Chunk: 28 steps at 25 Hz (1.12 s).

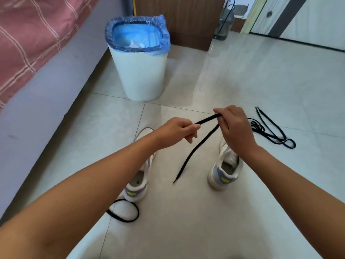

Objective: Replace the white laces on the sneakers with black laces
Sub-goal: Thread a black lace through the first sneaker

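Two white sneakers stand on the tiled floor, heels toward me. My left forearm partly covers the left sneaker (137,186); the right sneaker (225,171) sits under my right wrist. Above them a black lace (197,146) is stretched between both hands. My left hand (177,130) pinches it near one end, my right hand (234,128) grips it at a bend, and its free end hangs down to the floor between the shoes. A second black lace (270,130) lies loose on the floor at the right. More black lace (124,211) loops behind the left sneaker's heel.
A white waste bin (141,75) with a blue liner stands on the floor beyond the shoes. A bed (37,71) with a pink checked cover runs along the left. A wooden cabinet (179,21) and a door (291,17) are at the back.
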Each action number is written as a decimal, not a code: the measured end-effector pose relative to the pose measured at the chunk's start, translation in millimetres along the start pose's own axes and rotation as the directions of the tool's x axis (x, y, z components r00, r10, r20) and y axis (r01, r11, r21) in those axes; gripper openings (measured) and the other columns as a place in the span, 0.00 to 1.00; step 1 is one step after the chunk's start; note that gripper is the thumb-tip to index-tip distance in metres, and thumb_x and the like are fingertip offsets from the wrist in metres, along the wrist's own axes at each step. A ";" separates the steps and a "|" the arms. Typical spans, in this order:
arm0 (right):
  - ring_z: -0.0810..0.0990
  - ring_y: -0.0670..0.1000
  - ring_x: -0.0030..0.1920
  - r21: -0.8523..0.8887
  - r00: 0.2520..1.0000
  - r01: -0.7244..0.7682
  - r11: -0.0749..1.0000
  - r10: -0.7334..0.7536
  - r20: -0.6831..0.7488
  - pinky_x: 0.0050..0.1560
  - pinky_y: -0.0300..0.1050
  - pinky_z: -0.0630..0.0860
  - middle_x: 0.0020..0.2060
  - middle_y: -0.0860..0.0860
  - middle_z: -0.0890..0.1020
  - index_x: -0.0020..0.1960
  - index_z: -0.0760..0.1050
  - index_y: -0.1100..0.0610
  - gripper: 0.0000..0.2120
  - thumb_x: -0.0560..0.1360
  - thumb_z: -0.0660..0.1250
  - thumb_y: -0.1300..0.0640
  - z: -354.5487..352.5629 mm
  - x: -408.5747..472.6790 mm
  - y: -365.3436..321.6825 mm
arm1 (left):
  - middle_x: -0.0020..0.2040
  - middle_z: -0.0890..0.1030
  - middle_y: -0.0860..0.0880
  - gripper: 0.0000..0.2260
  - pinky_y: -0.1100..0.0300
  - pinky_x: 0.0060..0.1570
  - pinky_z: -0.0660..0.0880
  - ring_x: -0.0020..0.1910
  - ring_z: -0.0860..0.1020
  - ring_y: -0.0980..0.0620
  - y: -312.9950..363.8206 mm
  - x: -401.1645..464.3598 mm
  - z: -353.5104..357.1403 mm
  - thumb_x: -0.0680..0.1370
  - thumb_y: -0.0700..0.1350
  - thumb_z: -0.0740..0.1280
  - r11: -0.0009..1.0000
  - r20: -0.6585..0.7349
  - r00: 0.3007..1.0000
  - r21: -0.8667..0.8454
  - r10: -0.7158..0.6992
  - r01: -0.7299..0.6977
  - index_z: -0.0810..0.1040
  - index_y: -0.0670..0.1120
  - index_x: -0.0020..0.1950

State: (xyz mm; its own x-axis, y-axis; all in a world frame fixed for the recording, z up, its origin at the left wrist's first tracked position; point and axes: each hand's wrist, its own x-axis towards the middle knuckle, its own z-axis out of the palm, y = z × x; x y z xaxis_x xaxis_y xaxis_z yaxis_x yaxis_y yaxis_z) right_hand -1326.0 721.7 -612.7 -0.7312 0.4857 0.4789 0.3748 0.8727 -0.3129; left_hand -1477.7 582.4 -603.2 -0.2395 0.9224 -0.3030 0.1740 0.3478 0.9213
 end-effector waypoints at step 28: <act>0.71 0.42 0.18 0.228 0.115 -0.968 -0.109 0.614 0.781 0.20 0.31 0.69 0.23 0.53 0.80 0.36 0.71 0.63 0.16 0.80 0.61 0.56 18.1 -28.5 24.4 | 0.30 0.77 0.51 0.18 0.59 0.46 0.73 0.34 0.76 0.53 19.5 -5.0 -75.6 0.79 0.51 0.62 0.993 -0.159 0.984 -0.095 -0.083 0.069 0.79 0.46 0.32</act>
State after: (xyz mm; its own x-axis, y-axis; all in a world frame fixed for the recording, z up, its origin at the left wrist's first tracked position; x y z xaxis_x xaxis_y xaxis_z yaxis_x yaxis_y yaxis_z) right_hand -1306.4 728.3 -648.8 -0.2992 0.5529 -0.7777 0.5369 -0.5762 -0.6162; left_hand -1545.3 571.9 -565.3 -0.4022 0.8517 -0.3360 0.0656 0.3929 0.9173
